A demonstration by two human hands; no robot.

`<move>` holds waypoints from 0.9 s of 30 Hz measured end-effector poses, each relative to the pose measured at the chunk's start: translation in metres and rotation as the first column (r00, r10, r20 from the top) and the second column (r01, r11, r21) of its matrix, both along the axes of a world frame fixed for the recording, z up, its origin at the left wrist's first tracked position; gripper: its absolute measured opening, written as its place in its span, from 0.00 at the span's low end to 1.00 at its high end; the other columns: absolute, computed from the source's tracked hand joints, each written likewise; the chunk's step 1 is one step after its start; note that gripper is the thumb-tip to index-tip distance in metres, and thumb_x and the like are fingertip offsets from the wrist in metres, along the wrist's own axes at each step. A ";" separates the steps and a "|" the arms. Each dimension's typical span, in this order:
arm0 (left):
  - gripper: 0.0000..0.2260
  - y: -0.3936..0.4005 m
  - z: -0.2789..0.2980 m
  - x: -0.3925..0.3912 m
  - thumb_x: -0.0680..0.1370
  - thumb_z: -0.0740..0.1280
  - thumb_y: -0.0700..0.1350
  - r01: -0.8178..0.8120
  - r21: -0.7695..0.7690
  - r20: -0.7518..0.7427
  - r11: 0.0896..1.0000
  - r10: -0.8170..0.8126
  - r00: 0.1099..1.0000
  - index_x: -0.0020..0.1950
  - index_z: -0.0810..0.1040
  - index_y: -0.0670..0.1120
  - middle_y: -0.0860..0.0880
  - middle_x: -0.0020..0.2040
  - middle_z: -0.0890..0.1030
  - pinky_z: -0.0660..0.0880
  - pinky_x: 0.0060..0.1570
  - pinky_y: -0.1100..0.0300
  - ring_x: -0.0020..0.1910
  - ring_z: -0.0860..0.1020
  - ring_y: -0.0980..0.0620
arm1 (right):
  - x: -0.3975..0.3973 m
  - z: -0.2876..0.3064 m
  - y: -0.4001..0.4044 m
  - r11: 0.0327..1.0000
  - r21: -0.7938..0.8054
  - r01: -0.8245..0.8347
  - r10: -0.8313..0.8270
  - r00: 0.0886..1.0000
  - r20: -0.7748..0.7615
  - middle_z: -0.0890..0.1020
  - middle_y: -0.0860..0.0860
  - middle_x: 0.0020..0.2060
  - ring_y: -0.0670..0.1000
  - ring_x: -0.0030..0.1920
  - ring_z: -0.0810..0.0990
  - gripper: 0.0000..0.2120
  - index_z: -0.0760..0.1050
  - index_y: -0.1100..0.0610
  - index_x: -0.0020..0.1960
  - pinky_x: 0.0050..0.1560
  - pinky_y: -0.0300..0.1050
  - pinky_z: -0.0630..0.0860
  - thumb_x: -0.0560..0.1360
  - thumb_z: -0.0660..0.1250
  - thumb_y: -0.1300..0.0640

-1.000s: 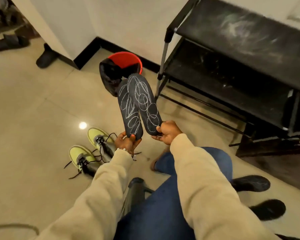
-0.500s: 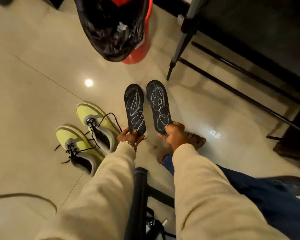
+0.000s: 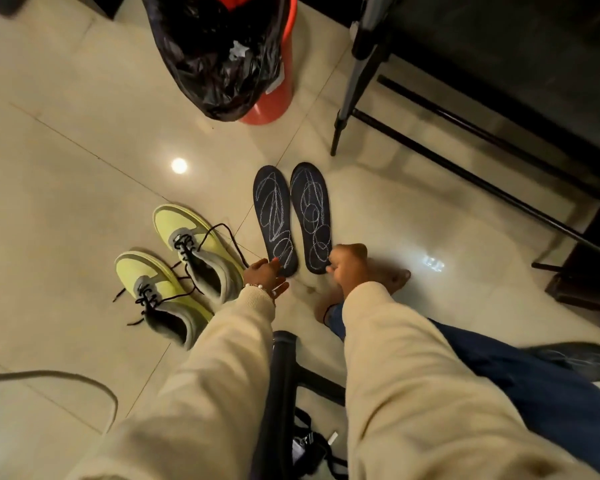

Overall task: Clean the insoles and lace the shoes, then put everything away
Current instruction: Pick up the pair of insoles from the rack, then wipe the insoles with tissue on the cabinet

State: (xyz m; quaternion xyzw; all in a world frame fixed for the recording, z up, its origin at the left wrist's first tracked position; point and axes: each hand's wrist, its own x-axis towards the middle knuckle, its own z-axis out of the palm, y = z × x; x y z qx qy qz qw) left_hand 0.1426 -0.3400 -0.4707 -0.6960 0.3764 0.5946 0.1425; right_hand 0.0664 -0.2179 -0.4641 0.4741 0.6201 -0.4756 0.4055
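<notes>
- Now, nearest me: my two cream sleeves reach down from 6 o'clock, with the black stool frame [image 3: 281, 375] between them and my jeans leg [image 3: 499, 375] off at 4 o'clock.
- My left hand [image 3: 265, 275] is slack, fingers spread loose, fingertips just touching the heel of the left insole [image 3: 274, 220]. It grips nothing now; half a second ago it pinched that heel in the air.
- My right hand [image 3: 343, 268] is curled at the heel of the right insole [image 3: 312, 216]. I cannot tell whether it pinches the edge or merely rests there.
- Both insoles now lie flat on the tiled floor [image 3: 66, 150], side by side, toes toward 12 o'clock, chalk scribbles facing up. A second ago I held them up near the bin.
- So they are set down but uncleaned; I judge wiping off the scribbles comes next.
- At 9 o'clock of my left hand sit the yellow shoes [image 3: 174, 271], laces loose and trailing, one lace running close to the left insole.
- Farther, at 12 o'clock: the red bin [image 3: 274, 95] with its black bag [image 3: 215, 53].
- At 2 o'clock: the black shoe rack [image 3: 499, 81], probably where everything ends up.
</notes>
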 end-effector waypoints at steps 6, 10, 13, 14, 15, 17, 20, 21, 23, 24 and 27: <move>0.05 0.012 0.064 -0.029 0.80 0.61 0.37 0.063 -0.053 -0.194 0.997 -0.072 0.978 0.52 0.76 0.42 0.44 0.40 0.79 0.74 0.34 0.58 0.34 0.76 0.48 | -0.044 0.059 0.005 1.000 -0.007 -0.003 0.001 0.975 -0.223 0.73 0.55 0.32 0.50 0.26 0.69 0.10 0.73 0.61 0.36 0.33 0.43 0.72 0.74 0.60 0.69; 0.06 0.022 0.117 -0.055 0.79 0.61 0.37 0.220 -0.170 -0.306 0.961 -0.264 0.915 0.52 0.77 0.42 0.44 0.38 0.81 0.75 0.33 0.58 0.32 0.78 0.48 | -0.058 0.124 0.008 0.990 -0.141 0.031 -0.079 0.935 -0.347 0.74 0.56 0.30 0.50 0.28 0.70 0.11 0.71 0.60 0.36 0.35 0.44 0.70 0.76 0.59 0.68; 0.07 0.032 0.159 -0.075 0.78 0.60 0.34 0.305 -0.264 -0.383 0.915 -0.389 0.838 0.47 0.77 0.42 0.44 0.36 0.79 0.72 0.26 0.62 0.29 0.75 0.48 | -0.063 0.183 0.017 0.968 -0.248 0.048 -0.157 0.882 -0.445 0.75 0.55 0.31 0.50 0.29 0.72 0.10 0.71 0.59 0.39 0.32 0.41 0.69 0.77 0.58 0.67; 0.08 0.035 0.172 -0.082 0.78 0.60 0.34 0.323 -0.292 -0.407 0.900 -0.423 0.810 0.45 0.77 0.43 0.44 0.36 0.79 0.72 0.26 0.62 0.29 0.75 0.48 | -0.064 0.202 0.021 0.962 -0.269 0.051 -0.180 0.860 -0.477 0.76 0.55 0.32 0.50 0.29 0.74 0.09 0.73 0.59 0.40 0.31 0.41 0.71 0.78 0.58 0.66; 0.09 0.041 0.189 -0.088 0.78 0.60 0.34 0.338 -0.314 -0.438 0.887 -0.451 0.778 0.44 0.77 0.44 0.44 0.37 0.80 0.71 0.27 0.61 0.29 0.75 0.48 | -0.062 0.223 0.028 0.953 -0.296 0.070 -0.220 0.831 -0.511 0.77 0.55 0.32 0.50 0.30 0.75 0.08 0.74 0.59 0.42 0.32 0.41 0.73 0.78 0.59 0.65; 0.08 0.057 0.224 -0.095 0.78 0.60 0.34 0.358 -0.354 -0.493 0.864 -0.498 0.713 0.46 0.76 0.44 0.45 0.38 0.80 0.71 0.29 0.59 0.30 0.76 0.49 | -0.053 0.261 0.049 0.935 -0.338 0.107 -0.297 0.760 -0.578 0.79 0.54 0.33 0.49 0.30 0.77 0.05 0.76 0.60 0.48 0.32 0.40 0.75 0.79 0.61 0.63; 0.06 0.090 0.272 -0.101 0.78 0.61 0.36 0.388 -0.410 -0.565 0.825 -0.564 0.601 0.50 0.76 0.44 0.46 0.40 0.81 0.75 0.33 0.58 0.33 0.78 0.49 | -0.029 0.303 0.093 0.941 -0.320 0.115 -0.316 0.643 -0.698 0.82 0.53 0.37 0.49 0.33 0.79 0.07 0.77 0.60 0.52 0.35 0.41 0.77 0.79 0.63 0.59; 0.05 0.103 0.287 -0.100 0.78 0.62 0.37 0.399 -0.431 -0.585 0.810 -0.587 0.560 0.49 0.76 0.45 0.46 0.41 0.81 0.75 0.33 0.58 0.33 0.78 0.50 | -0.018 0.313 0.109 0.938 -0.322 0.127 -0.330 0.607 -0.723 0.82 0.53 0.38 0.49 0.35 0.80 0.07 0.78 0.59 0.52 0.36 0.41 0.77 0.79 0.63 0.59; 0.05 0.134 0.312 -0.095 0.79 0.63 0.39 0.421 -0.484 -0.606 0.767 -0.641 0.471 0.49 0.77 0.47 0.48 0.41 0.82 0.76 0.33 0.59 0.35 0.79 0.51 | 0.007 0.333 0.144 0.931 -0.317 0.179 -0.362 0.547 -0.755 0.82 0.54 0.38 0.50 0.35 0.79 0.06 0.78 0.59 0.50 0.34 0.41 0.77 0.78 0.63 0.58; 0.05 0.149 0.322 -0.092 0.79 0.63 0.39 0.434 -0.514 -0.608 0.739 -0.672 0.423 0.49 0.78 0.47 0.48 0.41 0.82 0.76 0.33 0.59 0.35 0.79 0.52 | 0.017 0.338 0.158 0.930 -0.305 0.207 -0.368 0.525 -0.768 0.82 0.54 0.37 0.49 0.34 0.79 0.06 0.78 0.58 0.49 0.33 0.40 0.76 0.78 0.63 0.58; 0.05 0.207 0.349 -0.070 0.79 0.64 0.42 0.495 -0.598 -0.603 0.631 -0.760 0.242 0.49 0.79 0.49 0.49 0.42 0.83 0.76 0.34 0.60 0.36 0.80 0.53 | 0.056 0.354 0.210 0.918 -0.267 0.293 -0.377 0.436 -0.817 0.82 0.53 0.36 0.49 0.33 0.78 0.06 0.78 0.58 0.46 0.30 0.39 0.74 0.78 0.63 0.58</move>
